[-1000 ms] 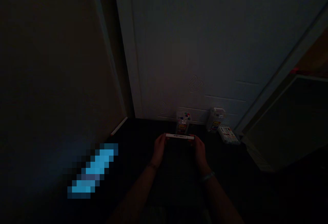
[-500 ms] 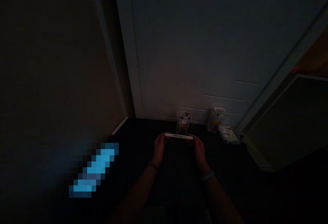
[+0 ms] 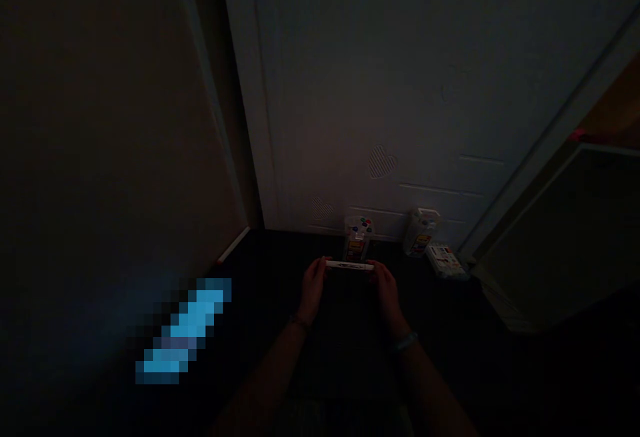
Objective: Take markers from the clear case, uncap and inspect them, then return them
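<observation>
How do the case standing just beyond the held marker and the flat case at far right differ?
The standing case is upright, while the flat case lies down. The standing case shows red, green and blue spots near its top; the flat case looks mostly white. Both rest on the dark surface.

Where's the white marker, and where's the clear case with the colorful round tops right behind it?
White marker (image 3: 349, 265): head view, middle of its barrel.
Clear marker case (image 3: 356, 247): head view, label on its front.
</observation>
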